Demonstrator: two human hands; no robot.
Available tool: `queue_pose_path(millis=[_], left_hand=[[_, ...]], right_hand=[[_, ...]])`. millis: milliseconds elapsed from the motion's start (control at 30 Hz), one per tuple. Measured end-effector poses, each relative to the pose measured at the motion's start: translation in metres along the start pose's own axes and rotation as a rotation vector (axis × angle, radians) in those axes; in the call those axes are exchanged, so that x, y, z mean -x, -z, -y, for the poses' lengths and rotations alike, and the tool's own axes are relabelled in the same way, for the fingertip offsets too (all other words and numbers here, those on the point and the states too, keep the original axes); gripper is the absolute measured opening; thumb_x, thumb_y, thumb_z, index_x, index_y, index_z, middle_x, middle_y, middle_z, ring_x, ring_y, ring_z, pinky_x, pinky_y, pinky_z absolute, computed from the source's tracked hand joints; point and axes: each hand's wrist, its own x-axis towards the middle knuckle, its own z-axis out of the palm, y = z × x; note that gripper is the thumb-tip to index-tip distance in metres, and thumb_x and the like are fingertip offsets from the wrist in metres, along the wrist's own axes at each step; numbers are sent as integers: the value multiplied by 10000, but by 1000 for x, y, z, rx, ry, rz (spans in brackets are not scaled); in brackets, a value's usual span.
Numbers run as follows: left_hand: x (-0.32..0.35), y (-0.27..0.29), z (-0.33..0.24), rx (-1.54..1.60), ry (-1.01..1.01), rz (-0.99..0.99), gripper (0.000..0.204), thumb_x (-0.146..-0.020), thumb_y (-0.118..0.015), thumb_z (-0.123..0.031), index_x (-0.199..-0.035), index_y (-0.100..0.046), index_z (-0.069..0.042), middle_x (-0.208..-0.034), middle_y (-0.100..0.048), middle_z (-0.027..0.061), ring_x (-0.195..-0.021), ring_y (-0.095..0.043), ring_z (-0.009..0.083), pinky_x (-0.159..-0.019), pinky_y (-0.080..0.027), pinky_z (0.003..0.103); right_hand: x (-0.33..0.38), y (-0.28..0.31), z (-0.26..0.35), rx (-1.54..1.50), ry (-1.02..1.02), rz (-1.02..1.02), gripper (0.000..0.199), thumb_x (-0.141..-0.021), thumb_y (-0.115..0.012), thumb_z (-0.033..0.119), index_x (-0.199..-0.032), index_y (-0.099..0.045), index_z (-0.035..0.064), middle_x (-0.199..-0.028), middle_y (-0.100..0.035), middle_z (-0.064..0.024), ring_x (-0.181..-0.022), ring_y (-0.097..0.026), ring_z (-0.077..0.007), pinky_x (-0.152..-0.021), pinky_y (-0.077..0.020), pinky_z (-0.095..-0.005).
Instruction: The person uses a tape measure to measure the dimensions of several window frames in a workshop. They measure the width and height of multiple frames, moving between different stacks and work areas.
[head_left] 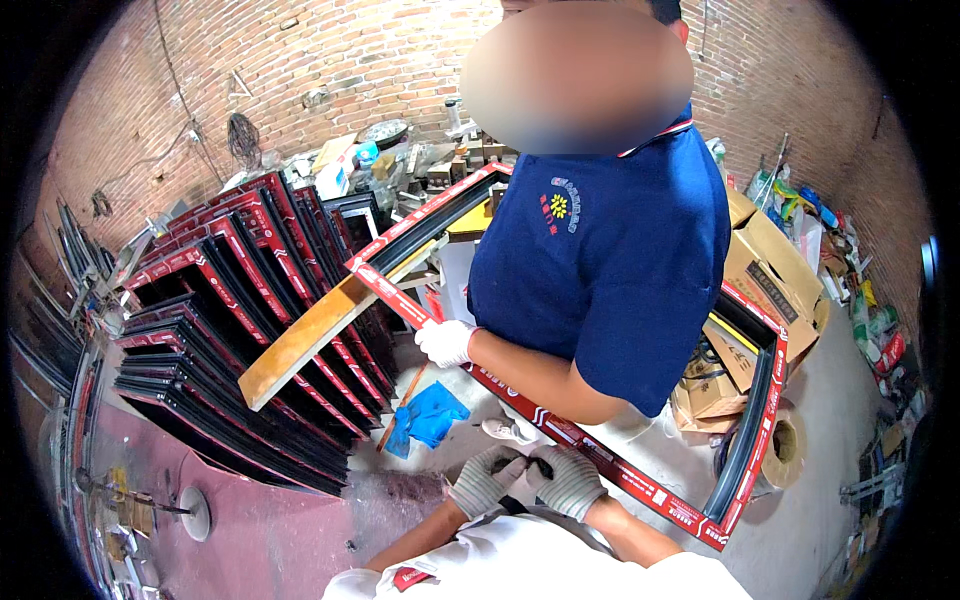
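At six o'clock, the left hand (487, 480) and right hand (567, 483) pinch a dark piece (541, 467); the red frame (655, 492) lies just beyond, towards one o'clock. A slack pinch could drop the piece; the co-worker (600, 260) tipping the frame could knock the hands

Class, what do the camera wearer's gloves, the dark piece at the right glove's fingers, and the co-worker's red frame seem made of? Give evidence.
Gloves: probably knitted yarn, perhaps cotton, matt, given the ribbed, striped surface.
Dark piece: perhaps rubber, plastic or metal; too small to tell.
Red frame: possibly coated metal or plastic; black faces show soft highlights, printed red film seems to cover others.
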Motion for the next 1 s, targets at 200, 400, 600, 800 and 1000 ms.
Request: queue_pose_path(millis=[200, 400, 600, 800, 1000], left_hand=[[34, 31, 6, 91, -42, -158, 217, -999, -705, -194, -1081, -707, 8, -947, -720, 67, -858, -631, 109, -786, -538, 285], [73, 68, -8, 155, -29, -254, 223, -998, -698, -163, -1107, -679, 30, -965, -723, 107, -874, -661, 139, -779, -556, 298], [126, 110, -6, -83, -34, -472, 212, -971, -706, -167, -1075, -705, 18, -933, -737, 121, -850, -691, 171, -774, -565, 331], [182, 148, 27, -205, -41, -699, 145, -955, -680, -135, -986, -716, 2, -900, -721, 126, -804, -675, 198, -750, -544, 342], [232, 167, 48, -266, -72, -962, 171, -995, -626, -157, -967, -675, 4, -880, -686, 141, -805, -646, 215, -762, -531, 376]], right_hand=[[-15, -45, 11, 31, 9, 104, 399, -925, -573, 356, -1131, -712, 43, -1099, -708, -237, -1051, -660, -426, -932, -524, -510], [-30, -82, 42, -24, 95, 204, 449, -946, -564, 421, -1135, -715, 43, -1034, -712, -256, -968, -678, -445, -874, -537, -515], [-42, -126, 84, -25, 147, 405, 422, -937, -596, 407, -1146, -711, 59, -1013, -725, -235, -961, -699, -415, -867, -553, -481], [-41, -194, 117, -123, 367, 506, 371, -897, -705, 344, -1102, -668, 37, -988, -721, -202, -930, -709, -365, -848, -560, -442], [-39, -224, 172, -87, 506, 596, 364, -874, -728, 314, -1094, -647, 35, -967, -683, -202, -901, -690, -372, -796, -552, -441]])
